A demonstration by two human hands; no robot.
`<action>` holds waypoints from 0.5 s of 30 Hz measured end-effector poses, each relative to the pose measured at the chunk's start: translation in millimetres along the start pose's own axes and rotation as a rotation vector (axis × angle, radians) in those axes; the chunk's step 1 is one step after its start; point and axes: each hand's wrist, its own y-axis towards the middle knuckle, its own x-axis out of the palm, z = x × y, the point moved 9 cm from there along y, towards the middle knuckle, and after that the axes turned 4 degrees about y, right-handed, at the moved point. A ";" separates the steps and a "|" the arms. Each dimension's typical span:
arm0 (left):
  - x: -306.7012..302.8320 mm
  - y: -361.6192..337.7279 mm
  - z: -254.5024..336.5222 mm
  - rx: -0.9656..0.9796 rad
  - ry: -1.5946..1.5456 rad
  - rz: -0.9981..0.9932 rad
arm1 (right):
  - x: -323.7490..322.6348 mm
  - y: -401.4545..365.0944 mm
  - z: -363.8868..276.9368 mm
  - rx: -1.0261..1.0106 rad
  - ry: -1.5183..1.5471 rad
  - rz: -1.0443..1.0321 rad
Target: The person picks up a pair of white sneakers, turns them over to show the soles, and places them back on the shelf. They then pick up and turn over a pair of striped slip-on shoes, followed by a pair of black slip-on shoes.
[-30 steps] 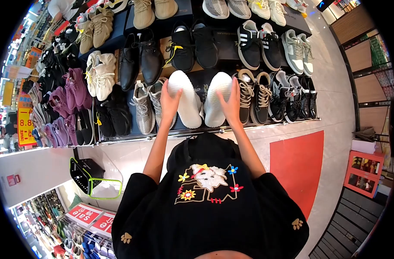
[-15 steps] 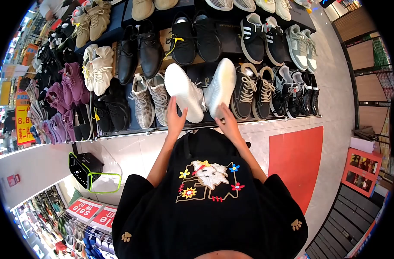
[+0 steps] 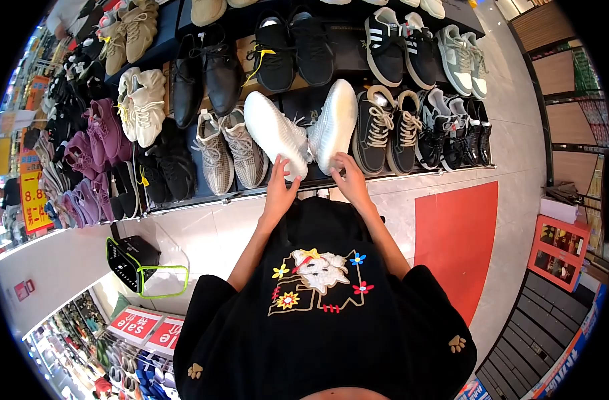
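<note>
Two white sneakers lean on their sides on the front shelf row, their white soles turned outward. My left hand [image 3: 280, 189] is at the heel of the left white sneaker [image 3: 270, 130], with thumb and fingers closed around its end. At the heel of the right white sneaker [image 3: 338, 120], my right hand [image 3: 350, 179] has its fingers curled against the sole and the thumb on the inner side. The sneakers' toes point up and apart. Grey knit sneakers [image 3: 242, 147] stand to the left, and dark lace-up shoes [image 3: 374, 137] to the right.
Black leather shoes [image 3: 221, 73] and black sneakers [image 3: 274, 57] stand in the row behind. Purple sneakers [image 3: 108, 133] are at the left. A black basket with a green handle [image 3: 163, 268] stands on the floor, and a red mat [image 3: 454, 240] lies at the right.
My left hand has shifted toward the heel of its sneaker, and its spread fingers have closed in. The right hand's fingers have curled around the other heel. The view has shifted slightly.
</note>
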 end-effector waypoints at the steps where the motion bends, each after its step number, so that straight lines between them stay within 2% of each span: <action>1: -0.2 -0.1 -0.7 -0.006 -0.021 -0.005 | 1.1 -0.1 2.1 0.002 0.000 -0.002; 7: 2.9 -0.2 -2.7 -0.055 -0.032 -0.048 | 10.0 -4.3 -3.2 -0.082 -0.104 -0.020; 10: -0.2 -2.1 -8.9 -0.104 -0.115 -0.037 | 6.5 1.8 3.5 -0.010 0.003 -0.012; 12: -5.5 -6.7 -34.8 -0.170 -0.118 0.080 | -5.9 2.6 32.0 0.080 -0.040 0.196; 13: -6.5 -7.0 -46.8 -0.250 -0.138 0.099 | -5.3 4.5 47.9 0.152 -0.047 0.197; 14: -4.3 -6.2 -55.5 -0.251 -0.139 0.101 | -2.6 7.0 57.1 0.151 -0.048 0.195; 15: -3.6 -5.4 -67.4 -0.290 -0.157 0.130 | 0.5 9.7 71.1 0.192 0.071 0.199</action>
